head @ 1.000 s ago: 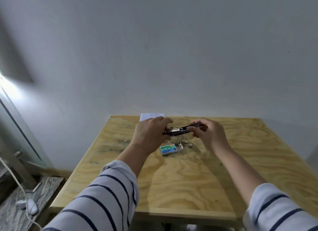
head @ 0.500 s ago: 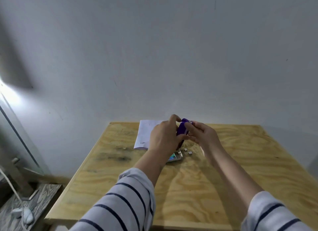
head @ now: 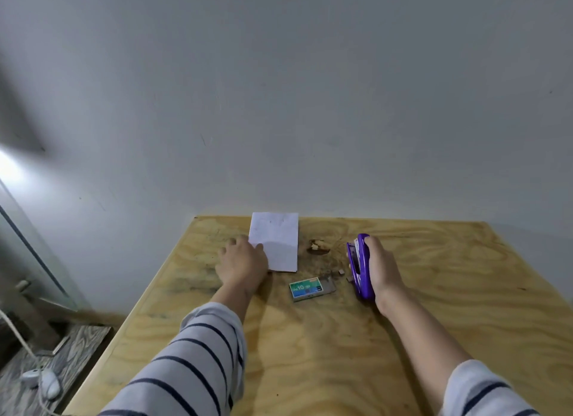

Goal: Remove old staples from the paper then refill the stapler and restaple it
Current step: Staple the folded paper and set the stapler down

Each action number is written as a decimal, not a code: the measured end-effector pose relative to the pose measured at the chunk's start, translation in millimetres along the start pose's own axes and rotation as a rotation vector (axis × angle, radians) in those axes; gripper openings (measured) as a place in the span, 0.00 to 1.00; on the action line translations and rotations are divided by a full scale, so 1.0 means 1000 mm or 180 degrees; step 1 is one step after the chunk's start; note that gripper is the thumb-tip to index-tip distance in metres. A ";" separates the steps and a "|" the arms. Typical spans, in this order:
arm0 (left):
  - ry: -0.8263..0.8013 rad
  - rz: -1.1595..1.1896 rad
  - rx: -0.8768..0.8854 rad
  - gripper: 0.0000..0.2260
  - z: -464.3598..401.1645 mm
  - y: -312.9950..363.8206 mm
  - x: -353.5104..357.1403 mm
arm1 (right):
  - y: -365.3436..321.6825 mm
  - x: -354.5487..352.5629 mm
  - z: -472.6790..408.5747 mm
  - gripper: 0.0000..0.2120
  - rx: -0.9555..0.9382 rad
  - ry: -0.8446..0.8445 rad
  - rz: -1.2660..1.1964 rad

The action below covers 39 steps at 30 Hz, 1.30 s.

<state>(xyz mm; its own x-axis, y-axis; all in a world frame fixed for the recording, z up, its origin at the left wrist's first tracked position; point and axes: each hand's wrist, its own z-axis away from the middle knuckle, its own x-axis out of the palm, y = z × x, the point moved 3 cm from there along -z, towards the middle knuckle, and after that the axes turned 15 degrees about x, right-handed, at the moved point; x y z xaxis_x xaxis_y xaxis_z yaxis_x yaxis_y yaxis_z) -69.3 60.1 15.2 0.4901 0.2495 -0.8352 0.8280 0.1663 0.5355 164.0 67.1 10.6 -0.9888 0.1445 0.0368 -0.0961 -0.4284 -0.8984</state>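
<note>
A purple stapler (head: 359, 265) lies on its side on the wooden table (head: 310, 353), closed, with my right hand (head: 383, 268) wrapped around it. White sheets of paper (head: 277, 238) lie at the far side of the table near the wall. My left hand (head: 243, 263) rests on the paper's near left corner, fingers on its edge. A green and blue staple box (head: 307, 288) sits between my hands, its tray slid partly out. A couple of loose staple strips (head: 341, 272) lie just beyond the box.
A dark knot with a chipped patch (head: 317, 247) marks the wood between paper and stapler. The grey wall runs right behind the table. On the floor at the left lie a white cable and mouse-like object (head: 43, 381).
My hands were together over the box, shutting the stapler. Now they are apart: the right has carried the stapler down to the right, the left has moved onto the paper's corner.
</note>
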 end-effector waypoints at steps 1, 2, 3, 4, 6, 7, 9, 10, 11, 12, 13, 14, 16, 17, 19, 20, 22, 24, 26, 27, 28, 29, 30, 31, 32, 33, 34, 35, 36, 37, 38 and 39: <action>-0.0031 -0.0061 -0.0056 0.22 -0.004 -0.005 0.001 | 0.003 0.000 -0.002 0.14 -0.0054 0.0042 -0.0036; -0.0063 -0.0113 -0.0094 0.23 -0.006 -0.008 0.001 | 0.005 0.000 -0.001 0.14 -0.0130 0.0113 -0.0057; -0.0121 -0.0149 -0.0132 0.24 -0.009 -0.010 0.001 | 0.006 0.000 -0.001 0.15 -0.0231 0.0177 -0.0056; -0.0208 -0.0171 -0.0181 0.25 -0.012 -0.011 0.003 | 0.007 0.000 -0.001 0.15 -0.0333 0.0209 -0.0071; -0.0343 -0.0146 -0.0281 0.25 -0.017 -0.011 0.007 | 0.010 0.000 -0.001 0.15 -0.0458 0.0236 -0.0170; -0.0340 -0.0078 -0.0322 0.23 -0.018 -0.010 0.009 | 0.012 -0.001 0.000 0.16 -0.0492 0.0242 -0.0235; -0.0212 0.0103 -0.0381 0.19 -0.019 -0.010 0.011 | 0.014 -0.003 0.000 0.17 -0.0577 0.0197 -0.0306; -0.0103 0.0170 -0.0379 0.17 -0.019 -0.010 0.010 | 0.014 -0.004 -0.001 0.17 -0.0620 0.0172 -0.0298; -0.0001 0.0229 -0.0335 0.15 -0.017 -0.010 0.009 | 0.015 -0.005 0.000 0.16 -0.0648 0.0146 -0.0289; 0.0083 0.0321 -0.0247 0.12 -0.016 -0.009 0.007 | 0.015 -0.005 0.000 0.16 -0.0663 0.0132 -0.0296; 0.0161 0.0476 -0.0127 0.09 -0.013 -0.007 0.004 | 0.015 -0.005 0.001 0.15 -0.0677 0.0125 -0.0309; 0.0230 0.0704 -0.0005 0.07 -0.011 -0.005 0.002 | 0.016 -0.006 0.002 0.15 -0.0691 0.0140 -0.0324; 0.0309 0.1320 0.0179 0.08 -0.007 -0.001 -0.006 | 0.016 -0.007 0.003 0.16 -0.0719 0.0216 -0.0334; 0.0311 0.1636 0.0238 0.11 -0.005 0.003 -0.010 | 0.017 -0.007 0.003 0.16 -0.0706 0.0261 -0.0346; 0.0342 0.2286 0.0241 0.17 0.000 0.009 -0.021 | 0.018 -0.008 0.003 0.17 -0.0639 0.0315 -0.0446; 0.0364 0.2649 0.0161 0.17 0.003 0.013 -0.025 | 0.017 -0.009 0.003 0.17 -0.0590 0.0299 -0.0519; 0.0398 0.3153 -0.0022 0.13 0.007 0.019 -0.033 | 0.013 -0.009 0.008 0.19 -0.0538 0.0151 -0.0678; 0.0385 0.3236 -0.0070 0.11 0.009 0.023 -0.036 | 0.007 -0.007 0.013 0.21 -0.0512 0.0077 -0.0770; 0.0551 0.3104 0.0043 0.10 0.011 0.026 -0.038 | -0.003 -0.003 0.021 0.19 -0.0428 -0.0008 -0.0746; 0.0648 0.2988 0.0176 0.11 0.013 0.029 -0.039 | -0.011 0.002 0.024 0.21 -0.0343 -0.0149 -0.0635; 0.0716 0.2866 0.0324 0.15 0.015 0.033 -0.041 | -0.019 0.006 0.029 0.24 -0.0221 -0.0334 -0.0450; 0.0749 0.2806 0.0440 0.18 0.019 0.038 -0.042 | -0.026 0.010 0.032 0.29 -0.0076 -0.0525 -0.0225; 0.0744 0.2824 0.0524 0.21 0.022 0.042 -0.042 | -0.033 0.013 0.036 0.34 0.0080 -0.0693 -0.0021; 0.0711 0.2919 0.0591 0.22 0.024 0.046 -0.041 | -0.039 0.015 0.040 0.37 0.0222 -0.0798 0.0138; 0.0686 0.3011 0.0617 0.21 0.026 0.048 -0.040 | -0.040 0.016 0.042 0.36 0.0335 -0.0879 0.0269; 0.0686 0.3041 0.0658 0.21 0.027 0.051 -0.040 | -0.041 0.016 0.044 0.34 0.0407 -0.0917 0.0408; 0.0698 0.3002 0.0716 0.21 0.029 0.054 -0.039 | -0.040 0.016 0.046 0.30 0.0415 -0.0920 0.0526; 0.0691 0.2958 0.0773 0.21 0.033 0.058 -0.039 | -0.038 0.014 0.047 0.28 0.0372 -0.0895 0.0597; 0.0665 0.2918 0.0809 0.20 0.035 0.061 -0.039 | -0.036 0.013 0.046 0.25 0.0309 -0.0859 0.0610; 0.0585 0.2885 0.0828 0.19 0.038 0.063 -0.040 | -0.034 0.011 0.045 0.23 0.0272 -0.0820 0.0565; 0.0463 0.2868 0.0812 0.18 0.039 0.065 -0.041 | -0.033 0.008 0.046 0.22 0.0236 -0.0776 0.0498; 0.0277 0.2941 0.0761 0.18 0.040 0.066 -0.041 | -0.035 0.005 0.047 0.21 0.0198 -0.0707 0.0445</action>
<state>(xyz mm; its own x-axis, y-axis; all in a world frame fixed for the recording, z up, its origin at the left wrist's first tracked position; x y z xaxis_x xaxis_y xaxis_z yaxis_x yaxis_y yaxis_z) -24.1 22.8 79.9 0.9635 0.2562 -0.0782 0.1628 -0.3283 0.9304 156.9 40.8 62.3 -0.9931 -0.1162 0.0156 0.0431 -0.4854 -0.8732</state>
